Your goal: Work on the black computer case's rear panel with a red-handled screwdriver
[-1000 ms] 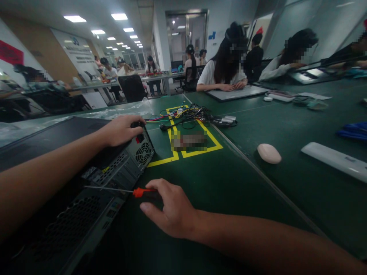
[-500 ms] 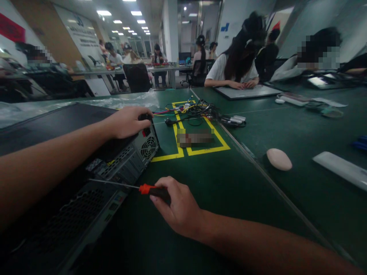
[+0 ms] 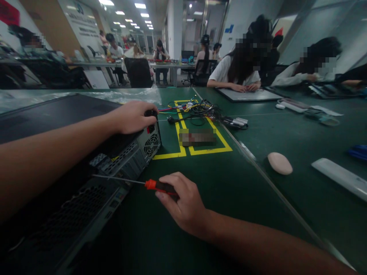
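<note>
Maybe to steady the computer box (image 3: pixel 123 162) at left, the left hand (image 3: pixel 134 116) clamps its fingers over its far top corner, and the right hand (image 3: pixel 186 202) squeezes its fingers round a screwdriver (image 3: pixel 150 185).

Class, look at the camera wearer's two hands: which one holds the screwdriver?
The right hand: it grips the screwdriver by its orange-and-black handle, whereas the left hand rests at the top edge of the computer case.
</note>
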`<state>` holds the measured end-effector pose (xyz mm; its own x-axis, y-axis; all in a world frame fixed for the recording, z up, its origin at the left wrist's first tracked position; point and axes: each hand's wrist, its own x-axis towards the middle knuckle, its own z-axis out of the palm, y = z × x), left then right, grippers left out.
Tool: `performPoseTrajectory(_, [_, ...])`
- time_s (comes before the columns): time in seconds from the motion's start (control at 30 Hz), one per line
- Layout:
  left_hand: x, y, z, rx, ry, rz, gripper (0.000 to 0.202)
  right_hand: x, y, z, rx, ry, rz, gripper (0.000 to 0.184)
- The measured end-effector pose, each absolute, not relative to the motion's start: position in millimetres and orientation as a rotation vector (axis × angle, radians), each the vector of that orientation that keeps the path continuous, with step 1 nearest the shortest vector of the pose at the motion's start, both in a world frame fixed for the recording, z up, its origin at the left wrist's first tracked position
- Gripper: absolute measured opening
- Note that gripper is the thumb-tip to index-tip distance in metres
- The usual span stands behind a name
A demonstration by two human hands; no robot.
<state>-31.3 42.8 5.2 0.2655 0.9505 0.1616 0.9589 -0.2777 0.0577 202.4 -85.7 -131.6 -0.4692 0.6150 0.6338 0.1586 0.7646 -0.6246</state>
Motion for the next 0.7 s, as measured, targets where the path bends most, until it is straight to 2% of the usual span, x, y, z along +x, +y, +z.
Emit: performPoseTrajectory(0.7, [-30.0,40.6,8.6,-2.472,-1.833,-0.248,0.057,198.1,-93.4,-131.1,-0.725,-2.075,0.625,0.027])
